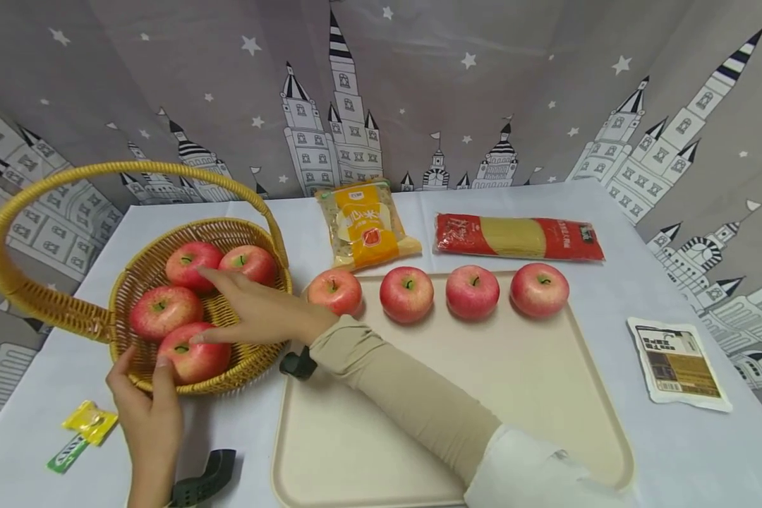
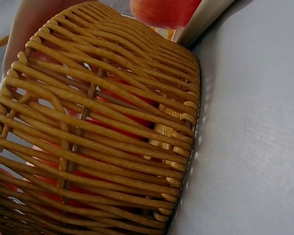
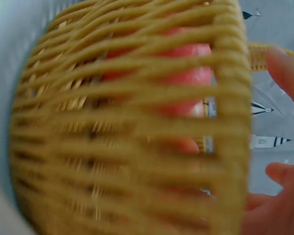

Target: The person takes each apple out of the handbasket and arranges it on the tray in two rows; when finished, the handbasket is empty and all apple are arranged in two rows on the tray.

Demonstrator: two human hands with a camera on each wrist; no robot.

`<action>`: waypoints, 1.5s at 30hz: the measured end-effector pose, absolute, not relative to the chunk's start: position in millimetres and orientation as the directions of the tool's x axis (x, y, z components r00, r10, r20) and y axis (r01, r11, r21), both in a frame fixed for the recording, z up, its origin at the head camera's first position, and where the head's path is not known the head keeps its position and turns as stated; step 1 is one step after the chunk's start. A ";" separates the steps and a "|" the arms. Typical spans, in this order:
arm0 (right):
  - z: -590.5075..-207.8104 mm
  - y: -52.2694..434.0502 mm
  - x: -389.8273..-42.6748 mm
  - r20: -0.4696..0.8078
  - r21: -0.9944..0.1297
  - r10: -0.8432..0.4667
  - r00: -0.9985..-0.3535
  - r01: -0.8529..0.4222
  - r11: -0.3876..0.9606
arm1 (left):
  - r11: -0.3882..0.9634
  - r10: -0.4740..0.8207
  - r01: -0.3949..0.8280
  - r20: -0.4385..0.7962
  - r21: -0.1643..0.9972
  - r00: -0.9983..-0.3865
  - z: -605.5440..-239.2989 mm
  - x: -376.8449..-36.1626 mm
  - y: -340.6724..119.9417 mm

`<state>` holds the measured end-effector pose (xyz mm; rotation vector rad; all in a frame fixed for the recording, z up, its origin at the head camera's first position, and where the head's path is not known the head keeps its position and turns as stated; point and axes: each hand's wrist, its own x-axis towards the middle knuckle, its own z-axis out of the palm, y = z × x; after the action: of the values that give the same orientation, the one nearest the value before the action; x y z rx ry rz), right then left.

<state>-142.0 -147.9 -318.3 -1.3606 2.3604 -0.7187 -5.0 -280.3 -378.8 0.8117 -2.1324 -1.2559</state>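
Observation:
A wicker basket (image 1: 254, 367) with a tall arched handle stands at the left and holds several red apples (image 1: 166, 312). Over its right side reaches my right hand (image 1: 260, 310), fingers spread apart. Its thumb overlaps the front apple (image 1: 200, 356), while the fingertips extend to the back apples. My left hand (image 1: 149, 413) is at the basket's front rim, its thumb tip right beside the front apple and a finger over the rim. The weave fills most of both wrist views, with red apples showing through. Fingers of the right hand (image 3: 284, 196) appear beyond the rim.
A beige tray (image 1: 546, 416) carries a row of several apples (image 1: 406, 295) along its back edge. Behind lie a yellow food bag (image 1: 368, 222) and a red noodle pack (image 1: 514, 237). A white pouch (image 1: 679, 363) lies right; small yellow (image 1: 91, 422) and green (image 1: 68, 453) packets lie front left.

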 end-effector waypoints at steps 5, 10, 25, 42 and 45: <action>-323.1 -169.1 -139.0 -0.134 -0.619 -0.882 -0.452 -0.657 0.431 | 0.390 -0.718 -0.225 0.142 0.893 -0.681 -377.8 -4.1 -281.8; -330.2 -179.6 -134.7 -0.151 -0.683 -0.902 -0.404 -0.618 0.391 | 0.382 -0.715 -0.213 0.142 0.899 -0.684 -378.3 -4.0 -282.5; -331.5 -177.4 -126.9 -0.039 -0.454 -0.884 -0.466 -0.780 0.431 | 0.380 -0.715 -0.220 0.135 0.899 -0.686 -377.8 -5.8 -279.6; -308.2 -99.9 -114.0 0.136 -0.737 -0.741 -0.658 -0.567 0.368 | 0.402 -0.714 -0.211 0.161 0.891 -0.681 -380.4 -5.1 -281.0; -310.3 -76.3 -100.6 0.183 -0.727 -0.739 -0.648 -0.595 0.342 | 0.403 -0.712 -0.206 0.164 0.892 -0.682 -380.3 -5.4 -281.1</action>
<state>-100.6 -76.3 -310.3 -1.2186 2.4218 -1.1936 -5.4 -281.1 -380.3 0.7804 -2.1299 -1.2460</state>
